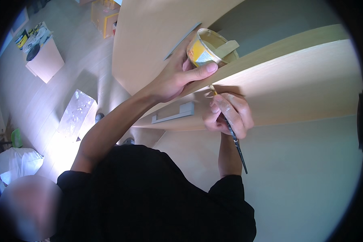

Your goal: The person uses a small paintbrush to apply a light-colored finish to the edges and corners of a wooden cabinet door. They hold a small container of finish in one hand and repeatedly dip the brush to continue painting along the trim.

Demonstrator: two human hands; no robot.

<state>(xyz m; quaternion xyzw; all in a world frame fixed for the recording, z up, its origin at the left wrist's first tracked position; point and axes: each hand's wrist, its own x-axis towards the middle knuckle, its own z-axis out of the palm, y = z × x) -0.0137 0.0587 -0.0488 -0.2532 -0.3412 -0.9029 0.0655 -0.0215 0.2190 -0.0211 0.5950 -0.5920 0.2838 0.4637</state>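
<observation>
My left hand (183,77) grips a round yellow tub (196,51) from beneath and the side, thumb toward me. The tub holds a pale paste or paint, and a flat wooden-looking spatula (227,49) leans over its rim. In my right hand (231,110) is a thin, dark-handled artist's paintbrush (236,143), held like a pen. Its bristle tip meets, or nearly meets, the long front edge of a wood-toned cabinet panel (275,63). The tub sits just above that same edge; whether it rests there I cannot tell.
A grey pull handle (174,113) is on the panel's face, and another handle (183,41) on the pale board beyond. A paint-spattered stool or box (78,113) stands on the floor at left. Farther off are a cluttered carton (47,60), a cardboard box (104,18) and a white bag (16,163).
</observation>
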